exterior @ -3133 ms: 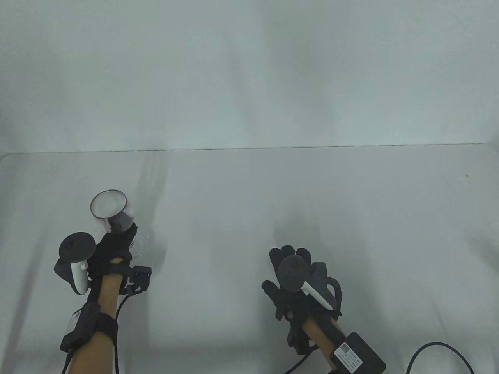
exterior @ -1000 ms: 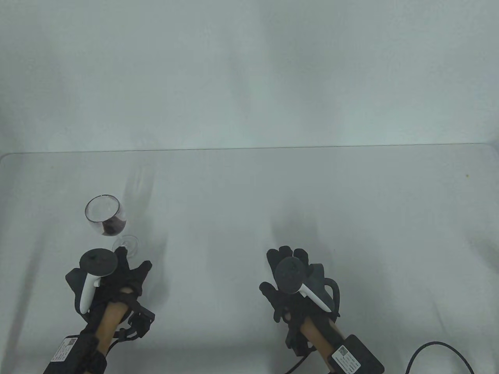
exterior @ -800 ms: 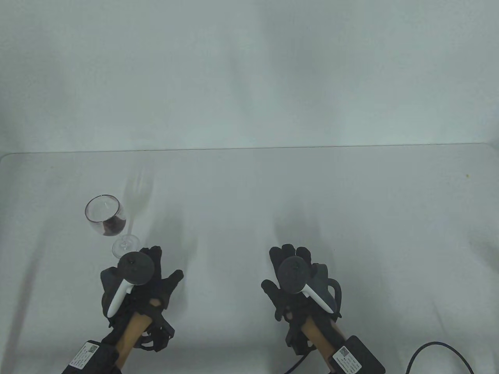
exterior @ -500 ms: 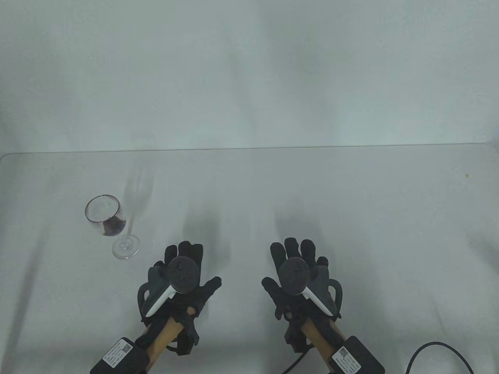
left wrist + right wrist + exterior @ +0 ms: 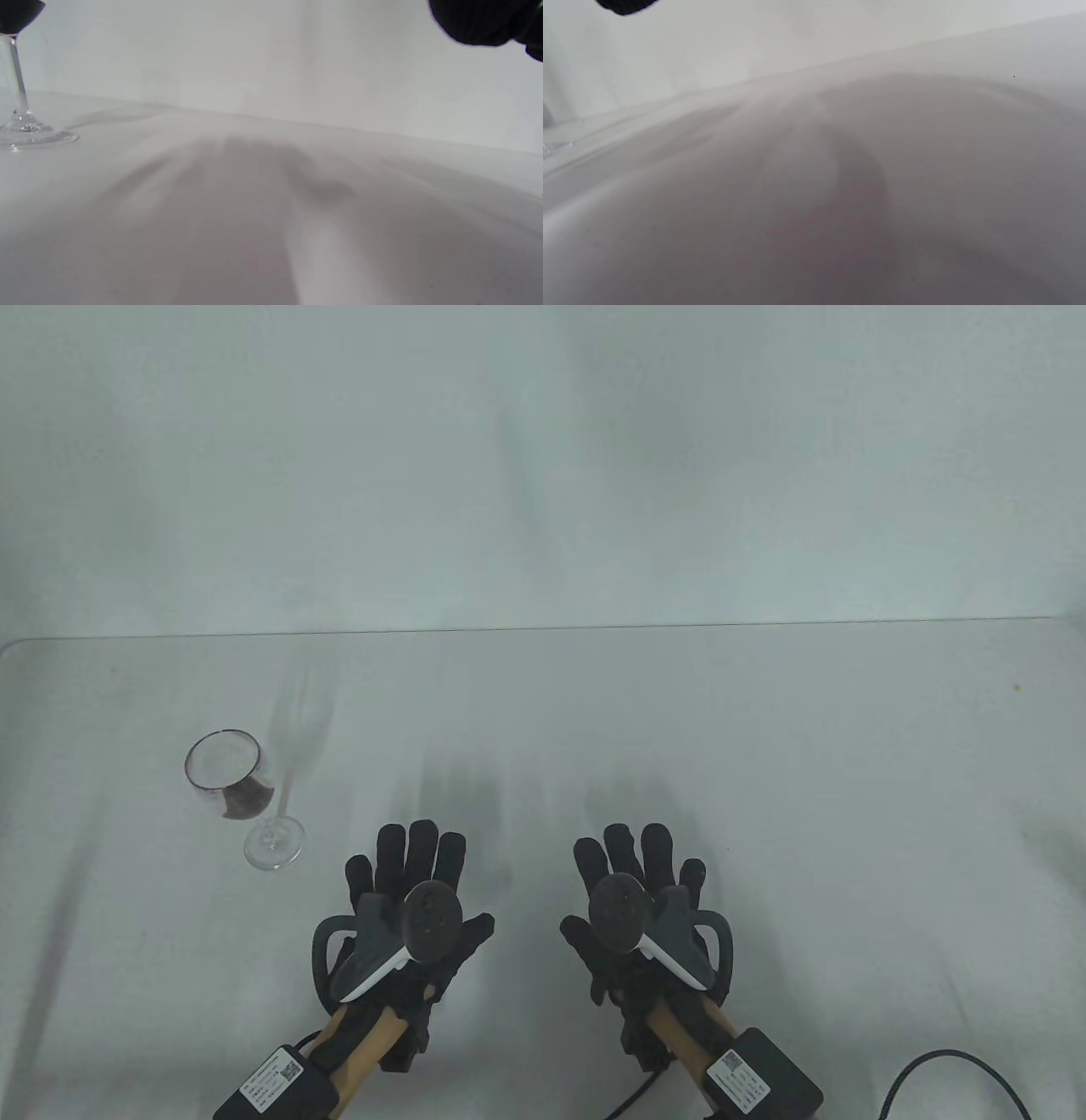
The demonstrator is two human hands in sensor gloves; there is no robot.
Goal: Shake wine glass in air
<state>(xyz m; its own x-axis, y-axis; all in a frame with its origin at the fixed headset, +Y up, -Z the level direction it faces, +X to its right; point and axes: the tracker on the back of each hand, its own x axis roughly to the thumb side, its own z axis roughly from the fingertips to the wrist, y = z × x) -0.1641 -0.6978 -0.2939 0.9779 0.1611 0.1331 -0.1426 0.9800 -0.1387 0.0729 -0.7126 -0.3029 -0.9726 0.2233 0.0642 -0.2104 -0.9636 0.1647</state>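
A clear wine glass [image 5: 242, 802] with a little dark red liquid stands upright on the white table, left of centre. Its stem and foot show at the far left of the left wrist view [image 5: 19, 110]. My left hand [image 5: 411, 882] lies flat, palm down, fingers spread, to the right of the glass and apart from it, holding nothing. My right hand [image 5: 636, 886] lies flat beside it, fingers spread, also empty. Only dark fingertips [image 5: 479, 21] show in the left wrist view, and one fingertip [image 5: 623, 5] in the right wrist view.
The white table [image 5: 764, 746] ends at a far edge against a white wall. A black cable [image 5: 942, 1069] loops at the bottom right corner, behind my right wrist.
My left hand gripped the glass 3.1 s ago, let it go, then moved right and spread flat beside my right hand. The glass stands still. My right hand's fingers spread out.
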